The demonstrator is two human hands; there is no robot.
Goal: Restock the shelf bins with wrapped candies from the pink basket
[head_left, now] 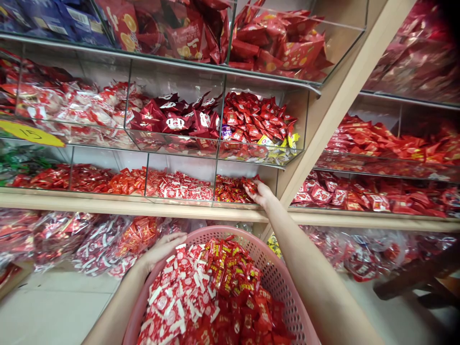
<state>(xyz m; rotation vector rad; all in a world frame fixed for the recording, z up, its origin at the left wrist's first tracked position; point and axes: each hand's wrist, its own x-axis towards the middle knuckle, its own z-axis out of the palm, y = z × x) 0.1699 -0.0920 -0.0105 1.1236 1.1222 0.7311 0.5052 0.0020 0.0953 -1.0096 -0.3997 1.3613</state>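
Observation:
A pink perforated basket (287,282) is full of wrapped candies: red-and-white ones (176,292) on the left, red ones with yellow lettering (230,266) at the back, plain red ones at the lower right. My left hand (163,249) grips the basket's rim at its upper left. My right hand (260,194) reaches into the lowest shelf's right-hand compartment, its fingers slightly curled at the small red-and-gold candies (232,189). Whether it holds any candy cannot be made out.
Clear-fronted shelves (172,146) of wrapped candies rise in front. A slanting wooden upright (345,110) stands right of my right hand. Filled plastic bags (97,244) lie under the bottom shelf. Dark wooden legs (413,273) stand at the lower right.

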